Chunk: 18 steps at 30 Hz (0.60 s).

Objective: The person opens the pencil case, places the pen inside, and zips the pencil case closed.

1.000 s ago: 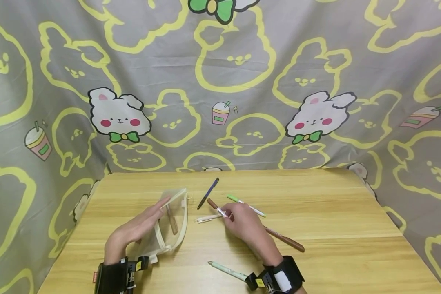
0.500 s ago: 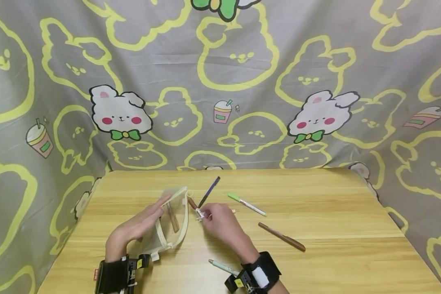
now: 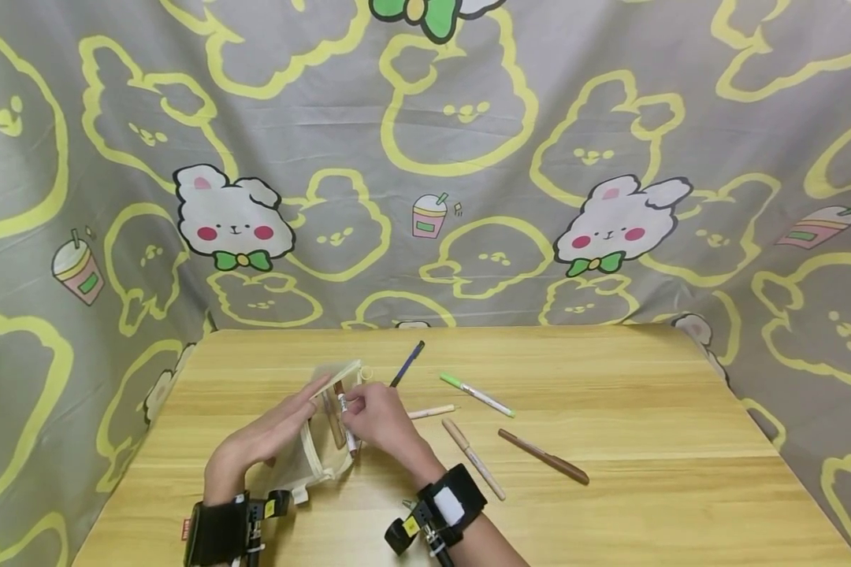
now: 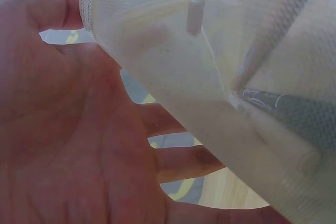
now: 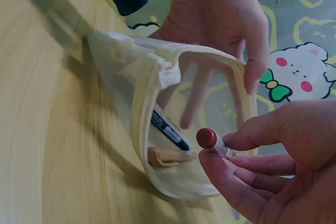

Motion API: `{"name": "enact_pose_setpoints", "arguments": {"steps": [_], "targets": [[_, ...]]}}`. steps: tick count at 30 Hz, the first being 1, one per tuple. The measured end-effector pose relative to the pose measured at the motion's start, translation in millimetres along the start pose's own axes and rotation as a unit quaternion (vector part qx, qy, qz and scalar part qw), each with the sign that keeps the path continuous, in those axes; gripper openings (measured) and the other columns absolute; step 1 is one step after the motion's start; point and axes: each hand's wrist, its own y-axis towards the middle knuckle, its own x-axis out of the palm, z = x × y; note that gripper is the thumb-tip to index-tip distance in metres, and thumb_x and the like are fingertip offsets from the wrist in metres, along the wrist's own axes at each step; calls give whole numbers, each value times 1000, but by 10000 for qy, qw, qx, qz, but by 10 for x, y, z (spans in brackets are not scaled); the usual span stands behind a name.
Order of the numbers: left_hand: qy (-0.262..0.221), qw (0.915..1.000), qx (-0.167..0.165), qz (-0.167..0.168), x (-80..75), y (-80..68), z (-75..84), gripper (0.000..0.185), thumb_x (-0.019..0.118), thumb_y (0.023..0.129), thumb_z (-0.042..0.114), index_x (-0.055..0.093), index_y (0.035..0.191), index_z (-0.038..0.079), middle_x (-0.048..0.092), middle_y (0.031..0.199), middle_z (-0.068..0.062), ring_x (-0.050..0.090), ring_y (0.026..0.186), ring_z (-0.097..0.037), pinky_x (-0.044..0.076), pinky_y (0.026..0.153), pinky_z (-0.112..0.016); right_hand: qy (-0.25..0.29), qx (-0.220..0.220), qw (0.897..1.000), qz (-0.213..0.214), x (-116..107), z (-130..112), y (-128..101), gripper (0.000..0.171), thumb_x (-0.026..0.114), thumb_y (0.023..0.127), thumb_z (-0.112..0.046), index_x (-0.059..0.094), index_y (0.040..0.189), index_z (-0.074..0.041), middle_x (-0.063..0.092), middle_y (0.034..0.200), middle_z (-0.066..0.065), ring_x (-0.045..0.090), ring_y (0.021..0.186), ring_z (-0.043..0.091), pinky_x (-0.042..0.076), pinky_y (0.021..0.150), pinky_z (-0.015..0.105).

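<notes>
A pale see-through mesh pouch (image 3: 291,471) with a cream zipper rim lies on the table, its mouth gaping towards the right. My left hand (image 3: 262,437) rests along the pouch's left side, fingers straight and visible through the mesh in the right wrist view. Between thumb and fingertips, my right hand (image 3: 383,416) pinches a marker with a white barrel and a reddish-brown cap (image 5: 206,138). That marker is at the pouch's mouth. Inside the pouch are a dark pen (image 5: 170,129) and a tan marker (image 5: 167,156).
Right of the pouch lie a blue pen (image 3: 407,364), a green-capped marker (image 3: 477,394), a beige pen (image 3: 432,412), a tan marker (image 3: 473,458) and a brown marker (image 3: 543,457). My right wrist mostly hides a light green pen. A patterned curtain (image 3: 468,189) hangs behind the table.
My right hand has moved left with the reddish-brown-capped marker, from among the loose pens to the pouch's mouth. The tan marker beneath its arm has come into view. My left hand looks unmoved.
</notes>
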Motion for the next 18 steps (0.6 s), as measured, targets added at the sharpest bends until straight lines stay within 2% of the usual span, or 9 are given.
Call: {"name": "enact_pose_setpoints", "arguments": {"steps": [5,8,11,14,18], "targets": [[-175,9996,-207,-49,6,-1,-6,60,25,112,33,9,167,15,2,169,-27,10,143,-67,43,73,-87,331,101,9994,-86,78,-37,71,29,72,86,1,75,115,0,71,84,0,61,69,7,53,60,20],[-318,9988,-361,-73,12,-5,-8,61,26,112,36,8,167,18,0,169,-27,10,141,-70,46,71,-85,558,90,9981,-258,93,-71,78,26,72,90,-3,75,116,0,76,93,3,68,79,9,57,68,22],[-479,9973,-538,-103,17,-13,-9,61,26,112,39,7,167,22,-2,169,-27,11,139,-73,49,66,-82,559,58,9977,-382,81,-89,63,26,70,93,-6,76,118,-2,78,100,4,71,89,12,59,77,24],[-235,9994,-233,-68,2,-4,-13,60,24,113,38,8,167,16,1,168,-28,10,143,-68,41,79,-87,480,-113,9981,-379,19,-87,33,24,68,94,-6,76,117,-2,77,102,4,71,92,13,59,80,25],[155,9996,241,21,-20,15,-18,60,21,113,33,9,165,6,6,167,-30,10,147,-60,23,99,-88,452,-480,9971,-370,-133,-78,-45,21,68,96,-6,75,115,-3,75,103,4,69,91,11,58,81,22]]}}
